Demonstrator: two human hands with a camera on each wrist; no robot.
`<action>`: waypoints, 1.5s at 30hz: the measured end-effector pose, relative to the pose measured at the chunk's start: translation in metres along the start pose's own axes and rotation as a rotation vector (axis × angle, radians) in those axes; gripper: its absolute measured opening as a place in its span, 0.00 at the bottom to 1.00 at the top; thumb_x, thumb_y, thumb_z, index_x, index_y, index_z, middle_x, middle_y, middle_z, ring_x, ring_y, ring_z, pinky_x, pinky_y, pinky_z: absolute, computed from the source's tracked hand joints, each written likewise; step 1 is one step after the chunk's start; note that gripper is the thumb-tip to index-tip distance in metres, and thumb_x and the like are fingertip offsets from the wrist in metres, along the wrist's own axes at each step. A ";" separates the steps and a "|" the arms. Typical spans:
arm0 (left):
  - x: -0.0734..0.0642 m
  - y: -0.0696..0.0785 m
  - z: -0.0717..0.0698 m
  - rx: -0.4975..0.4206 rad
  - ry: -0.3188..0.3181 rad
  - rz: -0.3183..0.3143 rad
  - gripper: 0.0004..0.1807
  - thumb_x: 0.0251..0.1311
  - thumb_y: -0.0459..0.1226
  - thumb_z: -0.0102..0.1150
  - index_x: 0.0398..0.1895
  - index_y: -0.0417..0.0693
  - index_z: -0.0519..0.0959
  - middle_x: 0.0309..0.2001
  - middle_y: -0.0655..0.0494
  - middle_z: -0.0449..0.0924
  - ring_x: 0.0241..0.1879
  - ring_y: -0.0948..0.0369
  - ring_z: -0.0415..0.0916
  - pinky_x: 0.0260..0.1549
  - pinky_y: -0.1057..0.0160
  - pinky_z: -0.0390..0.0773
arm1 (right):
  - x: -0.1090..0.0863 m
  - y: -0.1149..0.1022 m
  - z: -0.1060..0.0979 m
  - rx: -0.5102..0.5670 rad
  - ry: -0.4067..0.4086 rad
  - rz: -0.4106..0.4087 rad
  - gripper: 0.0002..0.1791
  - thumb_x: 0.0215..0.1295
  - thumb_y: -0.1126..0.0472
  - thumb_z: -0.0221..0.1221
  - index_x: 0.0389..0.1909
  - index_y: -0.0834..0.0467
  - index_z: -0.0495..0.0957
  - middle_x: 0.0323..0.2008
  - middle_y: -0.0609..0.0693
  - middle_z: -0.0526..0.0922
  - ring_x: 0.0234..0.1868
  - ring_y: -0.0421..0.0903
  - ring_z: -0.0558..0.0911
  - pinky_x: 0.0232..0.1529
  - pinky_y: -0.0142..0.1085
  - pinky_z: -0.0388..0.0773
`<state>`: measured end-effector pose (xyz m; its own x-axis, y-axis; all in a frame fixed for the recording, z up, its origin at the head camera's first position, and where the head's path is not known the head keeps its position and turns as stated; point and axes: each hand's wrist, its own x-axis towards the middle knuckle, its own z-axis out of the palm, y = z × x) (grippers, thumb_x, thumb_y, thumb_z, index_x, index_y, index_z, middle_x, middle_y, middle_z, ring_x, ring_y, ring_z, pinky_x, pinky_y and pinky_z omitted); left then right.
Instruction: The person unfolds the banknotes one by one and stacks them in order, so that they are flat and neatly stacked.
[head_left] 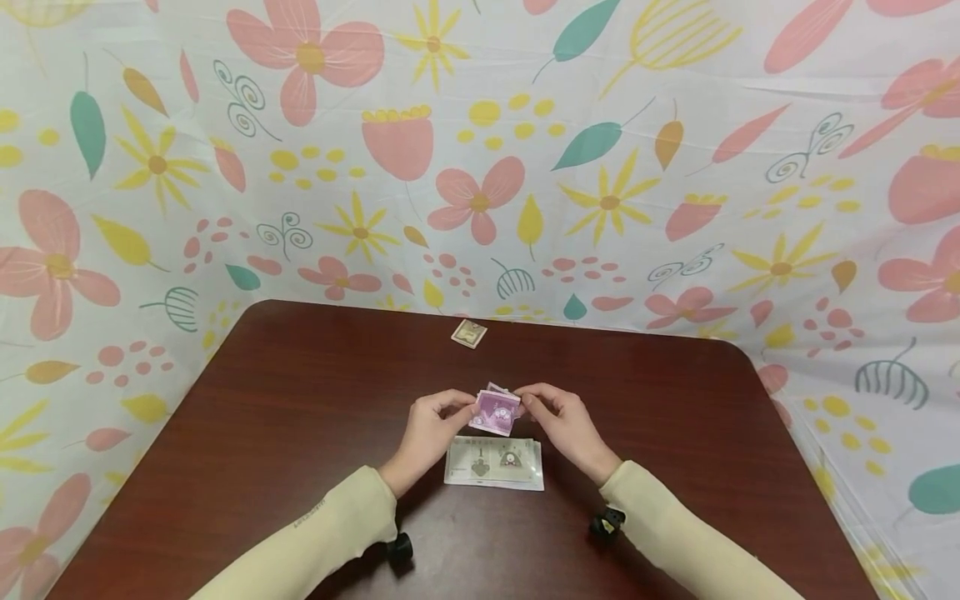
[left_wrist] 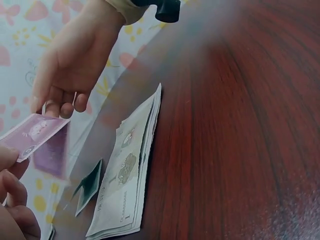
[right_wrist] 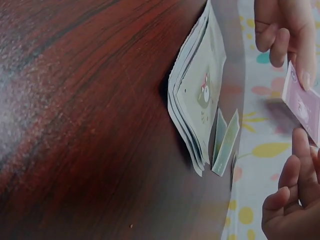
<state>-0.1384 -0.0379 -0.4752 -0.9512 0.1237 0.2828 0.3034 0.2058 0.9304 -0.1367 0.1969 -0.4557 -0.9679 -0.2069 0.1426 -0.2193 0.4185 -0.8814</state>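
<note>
Two purple banknotes (head_left: 495,414), small and printed with a pale figure, are held up between my hands, one partly behind the other. My left hand (head_left: 433,427) pinches their left edge between thumb and fingers. At the right side, the thumb and fingers of my right hand (head_left: 567,423) pinch the edge; its other fingers hang loosely curled in the left wrist view. Just nearer to me lies a stack of larger pale green-grey notes (head_left: 495,472) with drawn figures. A small folded green note (left_wrist: 90,186) stands tented on the table beyond that stack.
A small tan note (head_left: 468,333) lies by the far edge of the dark wooden table (head_left: 300,400). A white cloth (head_left: 480,125) with flowers hangs behind and at both sides. Black wrist devices (head_left: 400,550) sit under both sleeves.
</note>
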 end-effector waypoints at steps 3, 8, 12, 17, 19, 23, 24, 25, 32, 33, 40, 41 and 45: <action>0.000 -0.001 0.000 -0.034 0.011 -0.034 0.03 0.60 0.29 0.72 0.36 0.42 0.90 0.31 0.49 0.89 0.29 0.66 0.79 0.33 0.70 0.76 | 0.000 -0.004 -0.001 0.034 -0.045 -0.042 0.12 0.78 0.65 0.56 0.55 0.59 0.84 0.43 0.55 0.88 0.43 0.55 0.85 0.47 0.43 0.84; -0.001 -0.001 -0.001 -0.065 0.000 -0.074 0.03 0.60 0.28 0.72 0.36 0.41 0.90 0.31 0.48 0.89 0.29 0.66 0.78 0.34 0.70 0.76 | 0.002 0.002 -0.001 -0.035 -0.085 -0.085 0.15 0.76 0.66 0.58 0.58 0.52 0.84 0.51 0.49 0.88 0.49 0.48 0.85 0.50 0.39 0.81; -0.001 0.001 -0.004 -0.070 -0.012 -0.079 0.03 0.61 0.29 0.72 0.36 0.41 0.90 0.32 0.48 0.89 0.30 0.67 0.78 0.34 0.69 0.76 | 0.002 0.004 -0.003 -0.103 -0.072 -0.095 0.15 0.74 0.64 0.62 0.57 0.52 0.85 0.51 0.47 0.88 0.49 0.46 0.83 0.47 0.40 0.79; 0.000 0.002 -0.009 -0.062 -0.008 -0.083 0.03 0.60 0.29 0.72 0.37 0.42 0.90 0.32 0.49 0.89 0.31 0.66 0.79 0.35 0.69 0.77 | 0.001 0.005 -0.008 -0.157 -0.051 -0.083 0.11 0.72 0.61 0.66 0.52 0.50 0.87 0.49 0.45 0.86 0.51 0.47 0.81 0.53 0.52 0.79; 0.000 0.001 -0.011 -0.055 -0.003 -0.086 0.04 0.60 0.29 0.72 0.37 0.42 0.90 0.32 0.49 0.89 0.31 0.67 0.79 0.35 0.69 0.77 | -0.001 0.006 -0.011 -0.163 -0.045 -0.069 0.09 0.71 0.59 0.67 0.50 0.48 0.87 0.48 0.44 0.85 0.50 0.47 0.80 0.54 0.52 0.79; -0.001 -0.001 -0.014 -0.054 0.013 -0.092 0.04 0.59 0.29 0.73 0.36 0.42 0.90 0.32 0.48 0.89 0.31 0.66 0.79 0.35 0.69 0.76 | -0.004 0.007 -0.017 -0.155 -0.034 -0.050 0.09 0.71 0.58 0.67 0.49 0.47 0.87 0.47 0.43 0.84 0.49 0.46 0.79 0.50 0.43 0.79; -0.001 -0.002 -0.014 -0.056 0.017 -0.096 0.03 0.59 0.28 0.73 0.36 0.42 0.90 0.32 0.48 0.89 0.30 0.66 0.78 0.34 0.70 0.76 | -0.005 0.008 -0.019 -0.162 -0.031 -0.051 0.08 0.70 0.58 0.67 0.49 0.47 0.88 0.47 0.43 0.84 0.49 0.46 0.79 0.49 0.42 0.79; -0.002 -0.002 -0.014 -0.059 0.022 -0.099 0.03 0.59 0.29 0.73 0.36 0.42 0.90 0.32 0.47 0.89 0.30 0.66 0.78 0.34 0.70 0.76 | -0.006 0.009 -0.020 -0.166 -0.029 -0.053 0.08 0.71 0.58 0.67 0.49 0.48 0.88 0.47 0.43 0.84 0.49 0.46 0.80 0.49 0.41 0.78; -0.005 -0.005 -0.017 -0.075 0.067 -0.156 0.02 0.60 0.29 0.71 0.36 0.40 0.90 0.32 0.47 0.88 0.30 0.67 0.78 0.33 0.70 0.77 | -0.013 0.014 -0.024 -0.161 -0.015 -0.020 0.11 0.71 0.58 0.66 0.52 0.48 0.88 0.49 0.43 0.87 0.50 0.45 0.82 0.51 0.45 0.79; -0.006 -0.006 -0.017 -0.075 0.073 -0.168 0.02 0.61 0.29 0.71 0.36 0.40 0.90 0.32 0.48 0.88 0.30 0.66 0.78 0.31 0.70 0.77 | -0.014 0.014 -0.024 -0.162 -0.019 -0.012 0.12 0.72 0.58 0.66 0.54 0.49 0.87 0.48 0.43 0.88 0.49 0.44 0.82 0.50 0.43 0.79; -0.011 -0.008 -0.017 -0.162 0.066 -0.271 0.03 0.63 0.30 0.70 0.37 0.39 0.89 0.25 0.51 0.82 0.17 0.64 0.69 0.18 0.69 0.71 | -0.021 0.010 -0.019 -0.180 -0.028 -0.008 0.20 0.71 0.62 0.66 0.62 0.55 0.83 0.43 0.45 0.89 0.41 0.42 0.82 0.39 0.36 0.78; -0.012 -0.008 -0.017 -0.169 0.059 -0.279 0.03 0.63 0.30 0.70 0.37 0.38 0.89 0.24 0.50 0.81 0.16 0.64 0.67 0.17 0.69 0.69 | -0.022 0.010 -0.018 -0.179 -0.023 -0.013 0.20 0.70 0.63 0.66 0.62 0.56 0.83 0.42 0.45 0.89 0.40 0.42 0.82 0.38 0.36 0.78; -0.016 -0.010 -0.019 -0.150 0.019 -0.278 0.03 0.63 0.30 0.70 0.37 0.38 0.89 0.25 0.50 0.82 0.16 0.64 0.68 0.16 0.69 0.69 | -0.024 0.010 -0.017 -0.183 -0.007 -0.040 0.19 0.69 0.65 0.67 0.60 0.54 0.82 0.37 0.43 0.88 0.38 0.41 0.81 0.37 0.35 0.77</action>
<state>-0.1268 -0.0608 -0.4842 -0.9978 0.0647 0.0158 0.0212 0.0833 0.9963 -0.1175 0.2213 -0.4598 -0.9572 -0.2327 0.1724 -0.2772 0.5637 -0.7781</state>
